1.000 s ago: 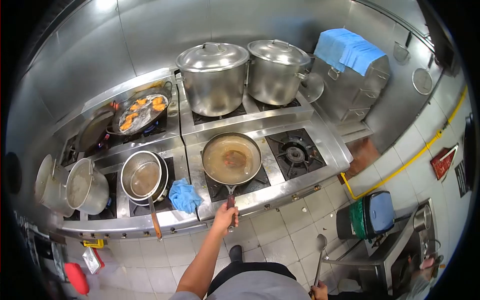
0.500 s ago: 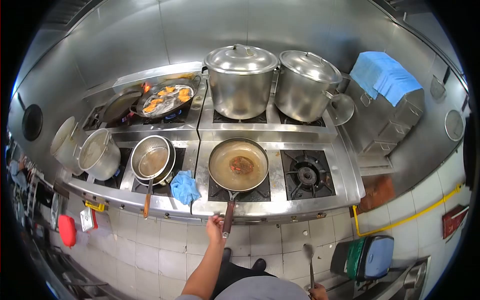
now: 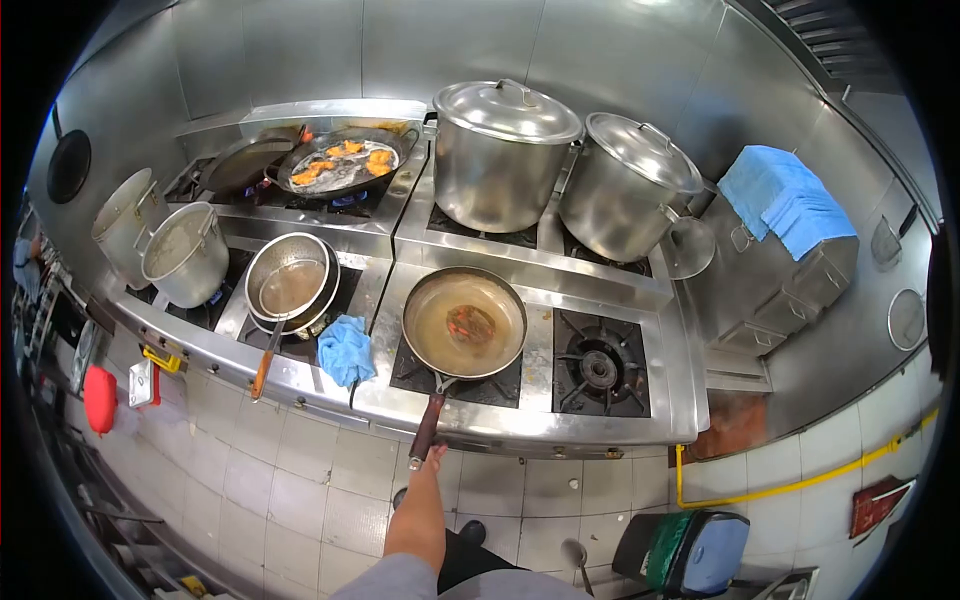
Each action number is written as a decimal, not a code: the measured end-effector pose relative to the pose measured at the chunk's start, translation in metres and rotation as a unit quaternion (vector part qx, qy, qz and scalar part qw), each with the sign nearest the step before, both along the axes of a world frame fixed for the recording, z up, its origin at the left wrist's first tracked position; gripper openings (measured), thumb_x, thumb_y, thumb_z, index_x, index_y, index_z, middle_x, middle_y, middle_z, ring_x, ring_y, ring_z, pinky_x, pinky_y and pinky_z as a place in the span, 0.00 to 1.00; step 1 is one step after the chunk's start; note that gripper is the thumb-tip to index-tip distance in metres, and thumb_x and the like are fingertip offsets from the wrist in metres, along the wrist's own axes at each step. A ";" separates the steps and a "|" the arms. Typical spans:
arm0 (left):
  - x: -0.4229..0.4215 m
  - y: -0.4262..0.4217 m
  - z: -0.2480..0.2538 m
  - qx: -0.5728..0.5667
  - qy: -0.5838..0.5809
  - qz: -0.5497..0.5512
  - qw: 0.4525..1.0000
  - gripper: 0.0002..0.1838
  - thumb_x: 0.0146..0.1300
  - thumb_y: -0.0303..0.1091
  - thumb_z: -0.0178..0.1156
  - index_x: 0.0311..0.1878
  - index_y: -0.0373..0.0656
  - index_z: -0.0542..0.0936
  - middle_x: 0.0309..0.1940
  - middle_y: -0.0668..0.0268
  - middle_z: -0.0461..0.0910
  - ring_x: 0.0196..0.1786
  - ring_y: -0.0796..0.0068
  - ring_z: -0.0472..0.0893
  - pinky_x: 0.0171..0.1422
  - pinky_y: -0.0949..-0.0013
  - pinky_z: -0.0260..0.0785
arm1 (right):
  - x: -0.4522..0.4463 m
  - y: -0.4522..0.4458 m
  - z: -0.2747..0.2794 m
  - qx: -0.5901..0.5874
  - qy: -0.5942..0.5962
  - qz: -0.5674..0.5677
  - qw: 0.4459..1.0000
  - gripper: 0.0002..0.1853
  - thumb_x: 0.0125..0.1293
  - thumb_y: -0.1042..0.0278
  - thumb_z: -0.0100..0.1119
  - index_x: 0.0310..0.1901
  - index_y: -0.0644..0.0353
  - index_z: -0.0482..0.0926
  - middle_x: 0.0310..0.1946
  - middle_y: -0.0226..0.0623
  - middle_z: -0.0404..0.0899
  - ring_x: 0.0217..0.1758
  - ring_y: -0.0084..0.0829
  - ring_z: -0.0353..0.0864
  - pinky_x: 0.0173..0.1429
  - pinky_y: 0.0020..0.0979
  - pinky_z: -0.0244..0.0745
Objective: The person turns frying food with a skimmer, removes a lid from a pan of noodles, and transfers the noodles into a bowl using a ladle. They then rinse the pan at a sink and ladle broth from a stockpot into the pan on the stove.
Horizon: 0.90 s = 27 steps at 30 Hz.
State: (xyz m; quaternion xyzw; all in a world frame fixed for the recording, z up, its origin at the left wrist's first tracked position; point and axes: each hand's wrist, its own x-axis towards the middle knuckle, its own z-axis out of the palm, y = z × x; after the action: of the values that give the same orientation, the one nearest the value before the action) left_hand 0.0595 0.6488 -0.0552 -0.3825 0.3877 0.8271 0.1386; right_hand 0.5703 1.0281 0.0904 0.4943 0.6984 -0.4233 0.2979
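Note:
My left hand is at the stove's front edge, just right of and below the end of the frying pan's dark handle. Its fingers are too small and partly hidden to tell how they are bent. The frying pan sits on the front middle burner, with cloudy liquid and a dark reddish-brown patch in it. At the bottom, a ladle shows above the floor; my right hand is out of view. A crumpled blue cloth lies left of the pan.
Two large lidded pots stand behind. At the back left, a wok holds orange pieces in bubbling oil. A strainer rests over a pot on the left. The front right burner has no pan. A bin stands lower right.
My left hand has let go of the pan handle and moved to the stove's front edge. The view has shifted, and my right hand has left the frame, with the ladle lower in view.

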 end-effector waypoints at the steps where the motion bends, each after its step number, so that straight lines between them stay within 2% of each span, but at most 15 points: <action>1: 0.004 0.000 -0.003 0.010 0.008 0.013 1.000 0.30 0.76 0.51 0.44 0.74 0.47 0.56 0.63 0.55 0.65 0.54 0.52 0.76 0.55 0.51 0.80 | 0.002 0.001 0.000 -0.002 -0.005 0.004 1.000 0.14 0.52 0.67 0.65 0.40 0.64 0.83 0.27 0.38 0.81 0.25 0.28 0.79 0.30 0.34 0.74; 4: 0.009 -0.010 -0.010 0.049 -0.004 -0.009 0.999 0.32 0.75 0.54 0.45 0.75 0.50 0.55 0.65 0.51 0.65 0.54 0.51 0.77 0.56 0.50 0.79 | 0.006 0.005 0.000 -0.008 -0.021 0.022 1.000 0.14 0.52 0.66 0.65 0.38 0.64 0.83 0.27 0.38 0.81 0.25 0.28 0.79 0.30 0.34 0.74; 8: 0.041 -0.031 -0.007 0.006 -0.015 -0.040 0.999 0.33 0.74 0.57 0.45 0.74 0.48 0.56 0.70 0.45 0.60 0.56 0.49 0.77 0.56 0.49 0.78 | -0.001 0.005 -0.002 -0.022 -0.048 0.072 0.996 0.13 0.52 0.64 0.66 0.37 0.63 0.84 0.26 0.38 0.81 0.25 0.28 0.79 0.30 0.34 0.74; 11: 0.067 -0.051 0.044 0.045 -0.034 -0.102 0.993 0.35 0.75 0.58 0.43 0.75 0.47 0.54 0.71 0.44 0.60 0.58 0.49 0.77 0.56 0.49 0.78 | -0.005 0.007 -0.017 -0.037 -0.067 0.130 0.989 0.13 0.52 0.63 0.66 0.35 0.62 0.84 0.26 0.39 0.82 0.25 0.28 0.79 0.30 0.35 0.74; 13: 0.075 -0.065 0.089 0.168 0.066 -0.147 0.973 0.34 0.75 0.58 0.42 0.74 0.43 0.56 0.67 0.47 0.69 0.52 0.53 0.82 0.54 0.54 0.79 | -0.009 0.014 -0.037 -0.051 -0.083 0.189 0.977 0.13 0.52 0.62 0.66 0.34 0.62 0.85 0.26 0.39 0.82 0.25 0.28 0.80 0.30 0.35 0.74; 15: 0.075 -0.071 0.181 0.308 0.144 -0.128 0.932 0.25 0.77 0.51 0.40 0.68 0.46 0.64 0.57 0.51 0.78 0.44 0.59 0.85 0.48 0.62 0.81 | -0.011 0.028 -0.066 -0.066 -0.094 0.286 0.951 0.13 0.52 0.61 0.66 0.34 0.62 0.85 0.26 0.39 0.82 0.25 0.28 0.80 0.30 0.35 0.74; 16: 0.072 -0.070 0.227 0.305 0.141 -0.128 0.933 0.25 0.77 0.51 0.40 0.68 0.46 0.64 0.57 0.51 0.78 0.44 0.59 0.85 0.48 0.62 0.81 | -0.014 0.035 -0.083 -0.072 -0.092 0.344 0.932 0.13 0.52 0.61 0.67 0.33 0.61 0.85 0.26 0.39 0.82 0.25 0.28 0.80 0.30 0.36 0.74; 17: 0.068 -0.066 0.270 0.245 0.175 -0.137 0.944 0.25 0.77 0.50 0.42 0.67 0.45 0.66 0.54 0.52 0.80 0.40 0.64 0.84 0.43 0.66 0.80 | -0.022 0.041 -0.102 -0.080 -0.085 0.380 0.917 0.13 0.52 0.60 0.67 0.33 0.61 0.85 0.26 0.39 0.82 0.25 0.28 0.80 0.30 0.36 0.74; 18: 0.062 -0.062 0.294 0.184 0.208 -0.148 0.949 0.25 0.76 0.50 0.45 0.67 0.44 0.67 0.51 0.54 0.82 0.36 0.69 0.84 0.38 0.70 0.79 | -0.033 0.037 -0.103 -0.100 -0.076 0.348 0.929 0.14 0.52 0.57 0.67 0.32 0.61 0.85 0.27 0.38 0.83 0.27 0.28 0.80 0.32 0.36 0.74; 19: 0.057 -0.057 0.301 0.180 0.205 -0.149 0.950 0.25 0.76 0.50 0.45 0.67 0.44 0.67 0.51 0.54 0.82 0.36 0.69 0.84 0.38 0.70 0.79 | -0.053 0.039 -0.106 -0.121 -0.066 0.315 0.939 0.16 0.52 0.53 0.67 0.31 0.60 0.85 0.27 0.37 0.84 0.29 0.29 0.80 0.34 0.36 0.75; 20: 0.054 -0.053 0.305 0.123 0.199 -0.167 0.958 0.22 0.76 0.47 0.47 0.66 0.46 0.68 0.47 0.57 0.83 0.32 0.72 0.81 0.32 0.73 0.74 | -0.089 0.011 -0.055 -0.103 -0.166 0.258 0.946 0.17 0.52 0.53 0.67 0.31 0.62 0.85 0.28 0.36 0.84 0.31 0.30 0.81 0.37 0.35 0.75; 21: 0.053 -0.048 0.309 0.067 0.192 -0.184 0.962 0.21 0.75 0.44 0.49 0.66 0.47 0.68 0.43 0.60 0.83 0.28 0.76 0.78 0.27 0.75 0.70 | -0.103 0.011 -0.074 -0.133 -0.105 0.305 0.937 0.16 0.52 0.55 0.66 0.31 0.61 0.85 0.28 0.37 0.84 0.29 0.30 0.80 0.35 0.34 0.75; 22: 0.057 -0.034 0.320 0.061 0.145 -0.148 0.976 0.19 0.74 0.39 0.52 0.65 0.48 0.67 0.38 0.64 0.80 0.24 0.79 0.71 0.22 0.76 0.60 | -0.121 0.006 -0.074 -0.124 -0.094 0.339 0.928 0.16 0.52 0.55 0.66 0.31 0.62 0.85 0.28 0.36 0.84 0.30 0.29 0.81 0.36 0.35 0.76; 23: 0.064 -0.023 0.313 0.067 0.152 -0.146 0.975 0.18 0.74 0.39 0.52 0.64 0.49 0.67 0.37 0.64 0.79 0.24 0.79 0.70 0.22 0.76 0.58 | -0.140 -0.002 -0.076 -0.153 -0.104 0.345 0.920 0.18 0.53 0.52 0.65 0.33 0.61 0.87 0.31 0.37 0.86 0.32 0.32 0.83 0.41 0.37 0.78; 27: 0.083 0.006 0.303 0.110 0.162 -0.132 0.972 0.21 0.74 0.38 0.54 0.66 0.52 0.63 0.35 0.67 0.77 0.23 0.79 0.71 0.20 0.76 0.58 | -0.194 -0.046 -0.060 -0.119 -0.064 0.399 0.907 0.18 0.53 0.51 0.64 0.33 0.60 0.87 0.32 0.37 0.86 0.33 0.34 0.84 0.43 0.35 0.78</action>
State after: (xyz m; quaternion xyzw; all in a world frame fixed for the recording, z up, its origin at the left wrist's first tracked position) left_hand 0.1428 0.6545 0.2480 -0.1714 0.3587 0.8900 0.2233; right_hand 0.3763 0.9821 0.0300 0.1619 0.7611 -0.3165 0.5425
